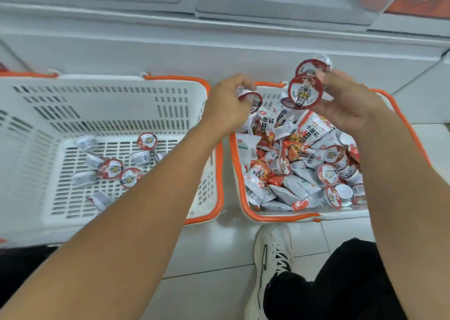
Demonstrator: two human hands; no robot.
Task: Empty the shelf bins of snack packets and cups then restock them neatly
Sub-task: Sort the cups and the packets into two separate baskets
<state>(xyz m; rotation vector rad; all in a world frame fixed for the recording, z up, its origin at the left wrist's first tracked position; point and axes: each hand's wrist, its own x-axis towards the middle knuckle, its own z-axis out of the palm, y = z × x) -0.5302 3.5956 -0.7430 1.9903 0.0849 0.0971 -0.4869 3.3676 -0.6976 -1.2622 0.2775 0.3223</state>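
Observation:
Two white baskets with orange rims stand on the floor. The left basket [117, 105] holds several small cups with red-and-white lids [110, 168] scattered on its bottom. The right basket [238, 173] is piled with red-and-white snack packets [304, 134] mixed with cups. My left hand [226, 105] hovers between the two baskets and grips one cup [250, 99]. My right hand [350, 102] is raised over the right basket and holds two cups [305, 91], their round lids facing me.
A white chest freezer [219, 41] runs along the wall behind the baskets. My right foot in a white sneaker [272, 258] and a black trouser leg [341, 283] stand on the white tiled floor below the right basket.

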